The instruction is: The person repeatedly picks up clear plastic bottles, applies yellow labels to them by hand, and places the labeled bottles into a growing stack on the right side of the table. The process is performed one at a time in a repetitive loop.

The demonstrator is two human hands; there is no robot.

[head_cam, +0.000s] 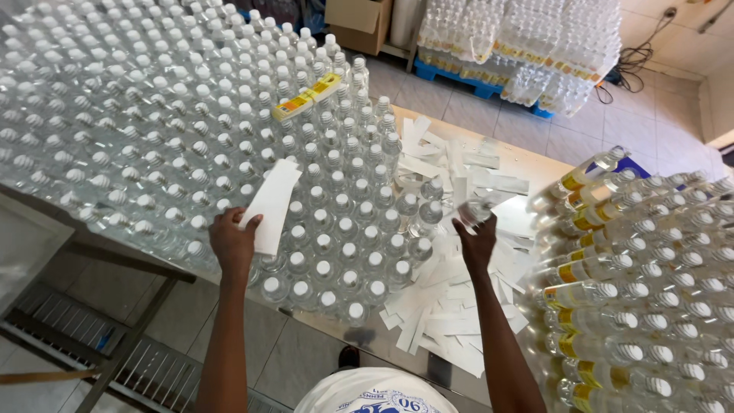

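Labelling step, by the look of it: left hand [233, 243] pinches a white paper strip [271, 205] by its near end, thumb over the top, and holds it above the capped clear bottles [336, 252] standing upright on the tabletop [535, 164]. Right hand [477, 243] is closed around a single clear bottle [475, 209], lifted at a tilt over the strewn white strips [451, 306] in the middle of the tabletop.

Judgement: strip and bottle are each in a hand but well apart, so the strip is not yet on the bottle. Next move calls for bringing the two together over the loose strips, lining the strip square to the bottle's wall.

Room: tight. Upright bottles crowd the left and far side right up to the left hand; a stack of bottles with yellow labels [612, 291], laid on their sides, walls off the right. Only the strip-covered patch between them is open. Near edge of the tabletop runs just below the nearest bottles, with tiled floor [290, 352] beneath. A yellow sheet of labels [307, 96] lies on the bottle caps farther off. Wrapped packs of bottles on a blue pallet [527, 46] stand far right.
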